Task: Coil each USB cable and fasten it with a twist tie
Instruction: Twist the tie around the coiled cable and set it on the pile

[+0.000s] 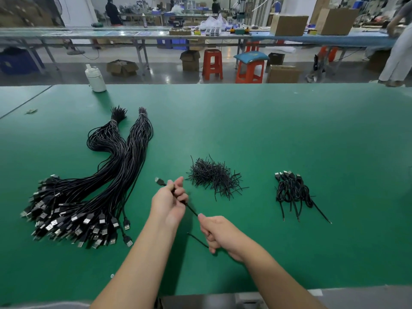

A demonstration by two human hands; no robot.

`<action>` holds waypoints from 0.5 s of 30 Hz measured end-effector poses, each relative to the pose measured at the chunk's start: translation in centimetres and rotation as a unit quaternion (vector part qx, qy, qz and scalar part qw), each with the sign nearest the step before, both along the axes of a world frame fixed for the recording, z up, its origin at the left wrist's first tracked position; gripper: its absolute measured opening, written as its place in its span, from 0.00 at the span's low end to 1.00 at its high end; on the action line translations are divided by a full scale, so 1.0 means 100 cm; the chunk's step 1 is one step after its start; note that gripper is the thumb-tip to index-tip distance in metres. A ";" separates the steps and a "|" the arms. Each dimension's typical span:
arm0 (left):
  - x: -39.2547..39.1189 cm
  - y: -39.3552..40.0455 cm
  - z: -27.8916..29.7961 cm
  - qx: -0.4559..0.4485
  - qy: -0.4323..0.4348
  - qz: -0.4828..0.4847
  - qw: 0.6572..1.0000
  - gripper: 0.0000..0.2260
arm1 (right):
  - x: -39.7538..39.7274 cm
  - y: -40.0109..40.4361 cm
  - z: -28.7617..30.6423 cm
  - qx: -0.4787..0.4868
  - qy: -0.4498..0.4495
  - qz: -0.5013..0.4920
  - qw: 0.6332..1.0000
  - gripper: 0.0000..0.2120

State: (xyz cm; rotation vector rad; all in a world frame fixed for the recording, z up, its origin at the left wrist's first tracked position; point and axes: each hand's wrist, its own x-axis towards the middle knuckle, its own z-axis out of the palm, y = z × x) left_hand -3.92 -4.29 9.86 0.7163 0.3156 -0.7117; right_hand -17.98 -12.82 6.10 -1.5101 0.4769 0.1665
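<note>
Black USB cable [191, 209] stretched taut above green desk [289, 130], plug end up-left. Uncoiled bundle [89, 188] toward left edge; twist ties [214, 177] heaped mid-desk; coiled cables [292, 190] right.

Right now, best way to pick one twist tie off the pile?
Pinch a stray end sticking out of the twist tie pile, coming from its near right edge. There single ties poke clear of the tangle; the right hand is closest but holds a cable.
</note>
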 end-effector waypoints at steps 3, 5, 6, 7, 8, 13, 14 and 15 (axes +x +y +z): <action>0.003 0.010 0.005 -0.061 -0.067 -0.148 0.985 0.09 | -0.002 -0.015 0.003 0.086 -0.016 -0.048 0.995 0.24; 0.005 0.024 0.006 -0.046 -0.175 -0.292 0.939 0.09 | -0.003 -0.027 0.008 0.140 -0.019 -0.074 0.987 0.23; 0.005 0.030 0.006 -0.011 -0.242 -0.376 0.895 0.10 | -0.003 -0.031 0.012 0.152 -0.021 -0.077 0.985 0.23; 0.004 0.034 0.005 0.038 -0.303 -0.452 0.838 0.12 | -0.003 -0.034 0.016 0.155 -0.026 -0.074 0.985 0.22; 0.002 0.035 0.005 0.094 -0.353 -0.510 0.779 0.13 | -0.002 -0.036 0.020 0.153 -0.031 -0.068 0.985 0.21; -0.015 0.023 0.004 0.220 -0.431 -0.463 0.742 0.13 | 0.002 -0.036 0.037 0.161 -0.062 -0.055 0.983 0.17; -0.018 0.021 0.002 0.220 -0.429 -0.450 0.752 0.12 | 0.003 -0.036 0.039 0.161 -0.070 -0.054 0.983 0.16; -0.021 0.020 0.000 0.215 -0.426 -0.448 0.756 0.11 | 0.002 -0.036 0.041 0.155 -0.077 -0.051 0.984 0.16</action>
